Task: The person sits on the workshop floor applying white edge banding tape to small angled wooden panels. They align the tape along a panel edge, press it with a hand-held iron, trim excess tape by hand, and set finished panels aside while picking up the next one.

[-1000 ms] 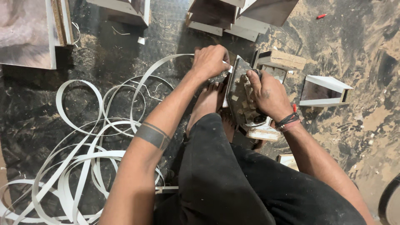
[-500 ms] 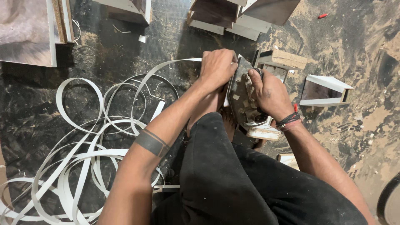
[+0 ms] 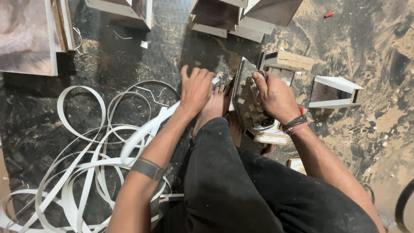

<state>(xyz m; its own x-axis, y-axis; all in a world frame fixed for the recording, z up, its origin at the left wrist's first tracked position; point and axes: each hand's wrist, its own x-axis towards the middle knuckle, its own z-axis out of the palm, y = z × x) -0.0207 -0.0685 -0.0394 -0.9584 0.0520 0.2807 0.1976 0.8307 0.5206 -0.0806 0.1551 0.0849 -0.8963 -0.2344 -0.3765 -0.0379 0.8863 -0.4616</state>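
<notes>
White edging strip under left hand, right hand fingers clasping grimy tool

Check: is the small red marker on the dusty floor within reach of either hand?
No: the small red marker lies far beyond the right hand.

White edging strip coils on dark, sawdust-speckled floor; black trousers.

Small white open box right; red marker far; wood panels top; sawdust-strewn floor.
</notes>
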